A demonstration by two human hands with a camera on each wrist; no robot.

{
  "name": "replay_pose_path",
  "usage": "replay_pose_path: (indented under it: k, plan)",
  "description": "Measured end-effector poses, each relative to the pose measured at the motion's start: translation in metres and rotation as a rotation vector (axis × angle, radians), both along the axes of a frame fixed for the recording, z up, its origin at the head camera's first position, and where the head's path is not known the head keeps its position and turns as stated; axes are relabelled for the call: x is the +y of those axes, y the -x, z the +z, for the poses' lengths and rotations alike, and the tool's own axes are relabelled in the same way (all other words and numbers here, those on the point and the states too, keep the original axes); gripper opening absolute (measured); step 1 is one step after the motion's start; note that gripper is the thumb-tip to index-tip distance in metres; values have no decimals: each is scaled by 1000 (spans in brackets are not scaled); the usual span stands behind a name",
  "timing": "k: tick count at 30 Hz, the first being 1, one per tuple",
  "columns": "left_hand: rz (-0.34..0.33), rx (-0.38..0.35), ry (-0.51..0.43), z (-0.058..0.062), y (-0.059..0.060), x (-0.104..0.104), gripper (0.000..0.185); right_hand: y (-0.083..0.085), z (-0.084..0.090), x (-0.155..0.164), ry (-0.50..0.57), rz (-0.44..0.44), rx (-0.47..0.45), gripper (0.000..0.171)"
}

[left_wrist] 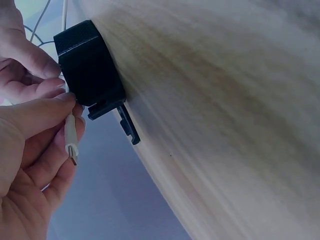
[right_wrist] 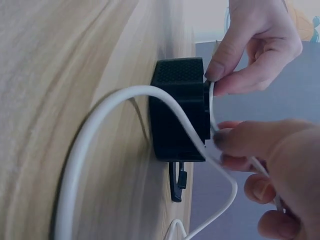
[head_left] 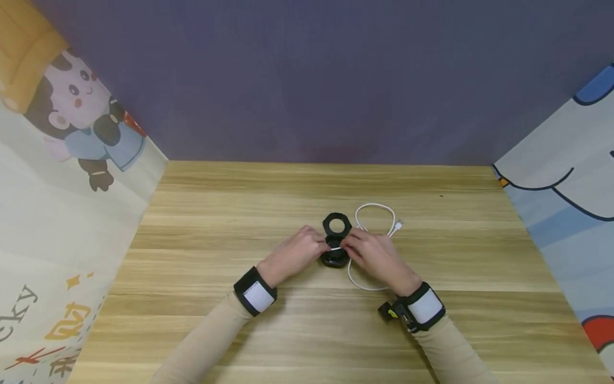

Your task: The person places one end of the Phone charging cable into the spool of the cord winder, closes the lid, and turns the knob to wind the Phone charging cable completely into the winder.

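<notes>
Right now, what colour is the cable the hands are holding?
White. The cable shows best in the right wrist view, curving past the black case.

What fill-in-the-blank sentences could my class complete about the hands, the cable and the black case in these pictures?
1. The cable is ____ in colour.
2. The black case lies on a ____ table with its lid open.
3. The left hand pinches the cable's ____ end beside the case.
4. The right hand holds the ____ over the case.

Missing words: white; wooden; plug; cable
</notes>
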State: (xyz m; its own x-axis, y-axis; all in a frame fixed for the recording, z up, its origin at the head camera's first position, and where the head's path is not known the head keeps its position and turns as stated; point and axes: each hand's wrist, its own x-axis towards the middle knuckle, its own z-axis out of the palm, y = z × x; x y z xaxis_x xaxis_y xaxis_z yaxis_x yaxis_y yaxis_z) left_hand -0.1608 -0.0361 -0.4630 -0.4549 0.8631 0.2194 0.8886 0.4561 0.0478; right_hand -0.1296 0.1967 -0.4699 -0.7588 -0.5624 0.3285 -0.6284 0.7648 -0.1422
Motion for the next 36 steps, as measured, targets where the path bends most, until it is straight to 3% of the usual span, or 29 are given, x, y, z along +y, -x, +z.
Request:
replay_pose_path:
  k: [8, 17, 25, 36]
  plan:
    - [-3, 61, 50, 0, 0, 3, 16, -2, 1, -4, -32, 3, 37, 9]
    - [35, 1, 18, -1, -1, 4, 7, -6, 0, -6, -10, -29, 8, 8]
    - [76, -64, -23, -4, -1, 5, 5, -10, -2, -9, 53, -97, -108, 21]
    - [98, -111, -61, -6, -1, 5, 5, -16, -6, -12, 82, -87, -91, 12]
